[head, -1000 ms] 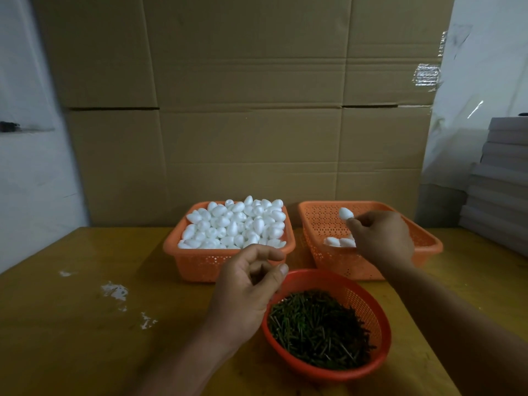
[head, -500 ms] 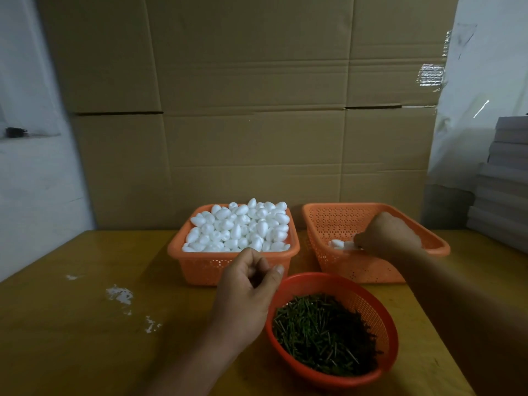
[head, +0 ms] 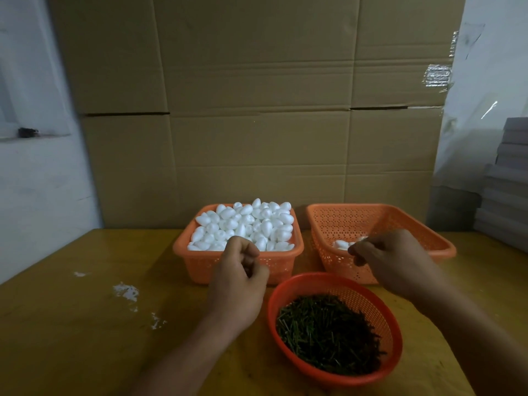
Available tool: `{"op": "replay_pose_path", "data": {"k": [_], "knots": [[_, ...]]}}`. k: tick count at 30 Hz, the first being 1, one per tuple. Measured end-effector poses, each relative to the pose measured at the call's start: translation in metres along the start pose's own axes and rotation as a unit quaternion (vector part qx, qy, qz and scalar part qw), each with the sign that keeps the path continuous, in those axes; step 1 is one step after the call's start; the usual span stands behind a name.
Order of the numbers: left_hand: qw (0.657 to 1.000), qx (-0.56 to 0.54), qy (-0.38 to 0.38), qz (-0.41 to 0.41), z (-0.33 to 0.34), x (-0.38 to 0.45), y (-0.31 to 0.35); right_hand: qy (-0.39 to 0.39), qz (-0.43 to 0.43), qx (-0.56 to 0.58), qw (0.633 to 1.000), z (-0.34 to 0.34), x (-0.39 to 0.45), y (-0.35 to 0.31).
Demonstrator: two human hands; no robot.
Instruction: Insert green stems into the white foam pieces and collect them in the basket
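Right hand (head: pixel 391 261), fingers curled and apparently empty, hovers over the basket (head: pixel 380 221) with finished pieces (head: pixel 341 244). Left hand (head: pixel 238 281), loosely curled, should pick foam (head: pixel 245 224); right takes a stem (head: pixel 325 332).

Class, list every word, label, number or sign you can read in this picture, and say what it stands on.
None can be read. The cardboard boxes, the three baskets and the table show no print. The shiny tape patch on the cardboard bears no legible text.
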State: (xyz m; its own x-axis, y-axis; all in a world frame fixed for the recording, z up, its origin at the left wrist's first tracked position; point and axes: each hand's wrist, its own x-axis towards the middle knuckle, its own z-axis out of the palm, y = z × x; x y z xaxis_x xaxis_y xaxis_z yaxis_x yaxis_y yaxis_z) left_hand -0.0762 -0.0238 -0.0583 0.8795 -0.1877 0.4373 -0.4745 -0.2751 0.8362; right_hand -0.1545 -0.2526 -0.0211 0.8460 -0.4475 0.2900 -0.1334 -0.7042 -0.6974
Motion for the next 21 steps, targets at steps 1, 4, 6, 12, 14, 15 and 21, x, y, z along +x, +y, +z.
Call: {"op": "replay_pose_path", "data": {"k": [1, 4, 6, 12, 14, 15, 21], "knots": [[1.0, 0.015, 0.0, 0.006, -0.002, 0.002, -0.001, -0.014, -0.021, 0.01, 1.0, 0.001, -0.011, -0.003], [0.998, 0.057, 0.004, 0.008, -0.006, 0.016, -0.003, -0.029, -0.079, 0.025, 0.996, 0.009, -0.037, -0.011], [0.994, 0.109, 0.0, 0.005, -0.006, 0.031, -0.003, 0.007, -0.101, 0.009, 0.995, 0.014, -0.046, -0.01], [0.951, 0.305, -0.056, -0.013, 0.004, 0.091, 0.002, 0.018, -0.11, -0.005, 0.994, 0.017, -0.054, -0.006], [0.918, 0.384, -0.089, -0.035, 0.009, 0.109, 0.005, 0.013, -0.116, -0.005, 0.993, 0.018, -0.055, -0.004], [0.901, 0.418, -0.111, -0.04, 0.012, 0.115, 0.006, 0.012, -0.117, -0.006, 0.993, 0.018, -0.055, -0.003], [0.843, 0.499, -0.19, -0.06, 0.032, 0.132, 0.001, 0.008, -0.124, -0.016, 0.992, 0.018, -0.056, -0.003]]}}
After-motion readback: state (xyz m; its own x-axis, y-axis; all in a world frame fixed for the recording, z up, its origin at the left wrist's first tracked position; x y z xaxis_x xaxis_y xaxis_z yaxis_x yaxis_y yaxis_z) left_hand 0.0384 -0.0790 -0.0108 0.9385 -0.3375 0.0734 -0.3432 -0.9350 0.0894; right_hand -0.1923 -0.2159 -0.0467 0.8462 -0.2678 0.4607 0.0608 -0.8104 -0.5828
